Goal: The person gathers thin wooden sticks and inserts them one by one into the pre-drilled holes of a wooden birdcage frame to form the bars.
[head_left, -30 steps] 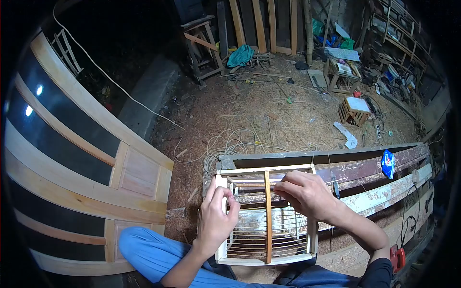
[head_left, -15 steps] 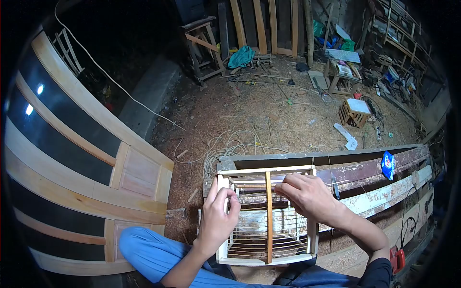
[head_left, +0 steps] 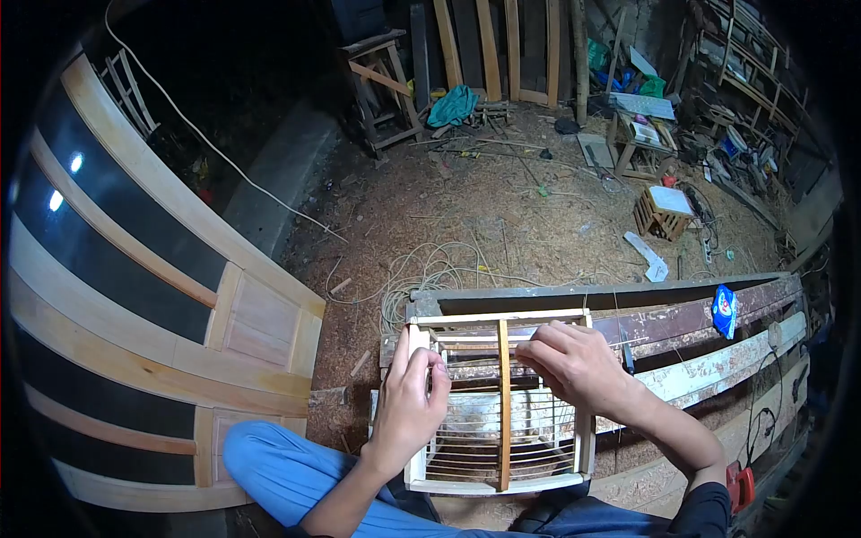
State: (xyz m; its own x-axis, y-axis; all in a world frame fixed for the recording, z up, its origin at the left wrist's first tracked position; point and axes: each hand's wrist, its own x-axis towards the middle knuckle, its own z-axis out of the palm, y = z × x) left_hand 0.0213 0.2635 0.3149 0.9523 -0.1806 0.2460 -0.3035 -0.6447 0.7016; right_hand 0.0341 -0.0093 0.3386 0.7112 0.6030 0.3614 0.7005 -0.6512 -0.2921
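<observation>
A small wooden cage frame with thin parallel rods and one darker middle slat stands in front of me. At its left post, my left hand grips the upper part, with thumb and index finger curled and other fingers partly hidden by the post. My right hand is closed in a pinch just right of the middle slat, near the top of the frame. A thin wooden stick shows to the right of that hand and seems to run into its grip; the pinched part is hidden.
Under the cage lies a bench of worn planks, bearing a blue packet. Large wooden door panels lean at left. Coiled cable, a slatted wooden stool and wood shavings are on the floor. A red-handled tool lies at right.
My left thumb and index finger have drawn a little closer together. My right hand stays pinched at nearly the same spot, and the cage has hardly moved.
</observation>
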